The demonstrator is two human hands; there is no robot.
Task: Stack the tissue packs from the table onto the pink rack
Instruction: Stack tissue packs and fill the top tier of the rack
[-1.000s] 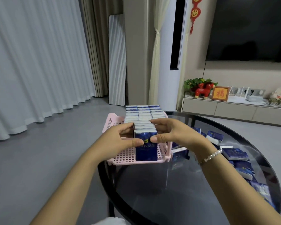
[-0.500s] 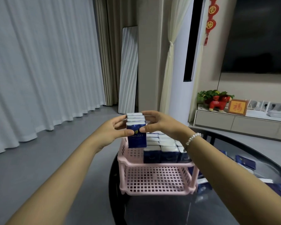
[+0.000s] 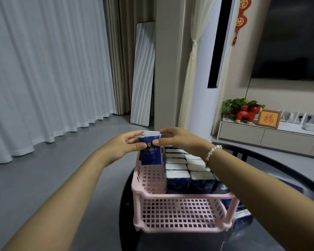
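packs (image 3: pixel 150 148) are pinched as one small bundle between both hands, upright, at the far left corner of the pink rack's (image 3: pixel 181 197) upper tier. the left hand (image 3: pixel 123 148) is curled against the bundle's left side, thumb laid on the blue front face; the right hand (image 3: pixel 176 139) is closed on it from the right, thumb also on the front, fingers over the white top edges. a two-sided squeeze is judged to be what keeps several loose packs square while they are set down on end. whether the bundle's base already rests on the tier floor cannot be told, since the lattice wall hides it. two rows of standing packs (image 3: pixel 186 171) are seen filling the tier's right part, so the left column is judged to be the open slot, with the bundle placed at its far end and bare lattice left nearer the camera. the lower tier (image 3: pixel 179 212) is seen bare at its front. more blue packs (image 3: pixel 242 214) lie on the dark glass table (image 3: pixel 288 171) just right of the rack, partly behind its post. the right forearm, with a bead bracelet (image 3: pixel 212 152), crosses over the filled rows and would be in the way of any reach there.
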